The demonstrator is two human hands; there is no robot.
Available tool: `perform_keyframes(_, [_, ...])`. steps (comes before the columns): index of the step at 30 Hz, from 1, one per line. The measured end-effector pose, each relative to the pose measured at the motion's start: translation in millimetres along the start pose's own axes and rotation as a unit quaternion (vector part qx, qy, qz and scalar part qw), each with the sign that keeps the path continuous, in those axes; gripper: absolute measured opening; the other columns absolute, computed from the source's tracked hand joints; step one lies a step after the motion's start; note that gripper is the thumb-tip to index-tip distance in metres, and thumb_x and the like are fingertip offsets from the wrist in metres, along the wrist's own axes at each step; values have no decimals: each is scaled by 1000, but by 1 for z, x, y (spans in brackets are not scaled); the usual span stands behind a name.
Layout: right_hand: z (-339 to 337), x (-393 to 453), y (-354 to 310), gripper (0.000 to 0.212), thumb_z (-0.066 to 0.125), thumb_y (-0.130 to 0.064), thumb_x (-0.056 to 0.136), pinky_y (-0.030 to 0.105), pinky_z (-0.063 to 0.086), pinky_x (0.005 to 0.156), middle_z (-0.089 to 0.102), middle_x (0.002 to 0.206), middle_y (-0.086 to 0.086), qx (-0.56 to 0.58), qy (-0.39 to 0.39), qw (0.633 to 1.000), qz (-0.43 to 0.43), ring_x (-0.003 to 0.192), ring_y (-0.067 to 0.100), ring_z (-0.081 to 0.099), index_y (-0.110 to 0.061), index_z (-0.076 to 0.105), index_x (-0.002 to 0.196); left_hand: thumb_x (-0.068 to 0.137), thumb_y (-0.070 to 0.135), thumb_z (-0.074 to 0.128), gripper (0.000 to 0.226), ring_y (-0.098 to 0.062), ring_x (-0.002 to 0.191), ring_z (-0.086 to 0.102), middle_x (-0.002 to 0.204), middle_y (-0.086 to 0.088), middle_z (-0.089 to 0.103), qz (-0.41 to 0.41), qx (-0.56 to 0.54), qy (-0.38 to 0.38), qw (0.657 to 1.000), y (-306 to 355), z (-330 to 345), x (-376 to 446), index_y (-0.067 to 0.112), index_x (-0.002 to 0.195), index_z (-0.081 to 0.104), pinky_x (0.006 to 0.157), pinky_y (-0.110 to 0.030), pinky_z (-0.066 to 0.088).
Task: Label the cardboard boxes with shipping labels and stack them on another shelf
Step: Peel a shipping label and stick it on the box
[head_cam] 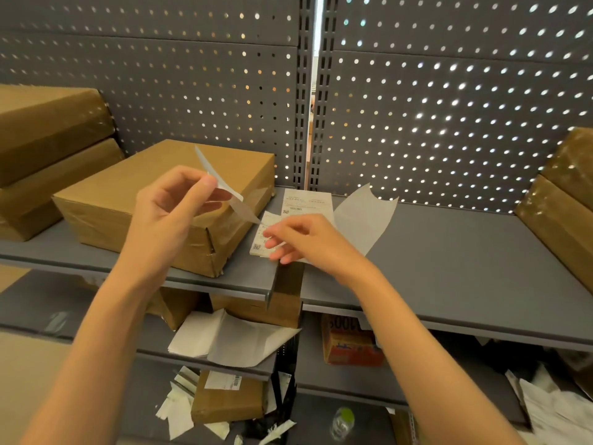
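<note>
A taped cardboard box point(167, 200) lies on the grey shelf point(449, 252) in front of me. My left hand point(170, 213) pinches a white label strip point(224, 187) and holds it up over the box's right side. My right hand point(298, 239) has its fingertips on a small stack of shipping labels point(261, 242) lying right of the box. More printed labels point(305, 202) lie behind it, with a loose backing sheet point(362, 220) beside them.
Two stacked boxes point(48, 149) stand at the far left, and more boxes point(561, 200) at the right edge. Lower shelves hold boxes point(256, 303), discarded backing papers point(231, 342), an orange carton point(349, 345) and a plastic bottle point(341, 422). A perforated panel point(433, 107) closes the back.
</note>
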State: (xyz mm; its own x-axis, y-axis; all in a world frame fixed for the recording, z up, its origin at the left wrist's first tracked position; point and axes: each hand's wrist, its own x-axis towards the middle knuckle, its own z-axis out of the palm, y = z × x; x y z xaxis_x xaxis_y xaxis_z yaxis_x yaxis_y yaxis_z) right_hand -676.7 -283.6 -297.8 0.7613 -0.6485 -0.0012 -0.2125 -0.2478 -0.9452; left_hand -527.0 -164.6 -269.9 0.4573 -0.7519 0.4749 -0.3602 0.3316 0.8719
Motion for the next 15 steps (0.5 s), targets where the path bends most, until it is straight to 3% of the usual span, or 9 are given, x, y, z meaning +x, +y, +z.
perform_keyframes(3, [26, -1, 2, 41, 63, -31, 88, 26, 51, 91, 64, 121, 1, -59, -38, 998, -2, 103, 10, 63, -14, 59, 125, 92, 27, 56, 11, -18, 92, 67, 90, 2, 70, 6, -10, -15, 1000, -2, -4, 2, 25, 87, 66, 84, -25, 53])
perform_keyframes(5, [41, -2, -3, 57, 66, -34, 86, 20, 43, 91, 54, 134, -6, -54, -30, 998, -13, 111, 3, 53, -17, 46, 137, 87, 34, 57, 13, -19, 90, 67, 90, 0, 70, 6, -23, -26, 999, -2, -8, 2, 25, 86, 66, 83, -24, 53])
perform_keyframes(9, [68, 6, -7, 59, 65, -40, 86, 17, 39, 92, 49, 127, -15, -18, 39, 998, -52, 107, -3, 41, -28, 41, 138, 89, 29, 59, 13, -21, 90, 67, 93, -9, 69, -6, -36, -37, 999, -6, -18, 7, 18, 88, 65, 82, -24, 54])
perform_keyframes(12, [91, 16, -8, 49, 61, -46, 86, 9, 38, 82, 52, 125, -17, 54, 108, 992, -34, 111, -2, 46, -35, 46, 132, 89, 23, 56, 12, -17, 88, 68, 93, -7, 69, -7, -45, -68, 997, -9, -28, 9, 15, 90, 65, 79, -22, 55])
perform_keyframes(15, [114, 24, -14, 33, 58, -40, 89, -1, 41, 69, 51, 104, -30, 139, 178, 974, -28, 96, -13, 48, -42, 47, 120, 86, 23, 54, 17, -18, 87, 67, 90, -7, 70, -11, -62, -93, 994, -13, -41, 11, 12, 88, 67, 78, -20, 53])
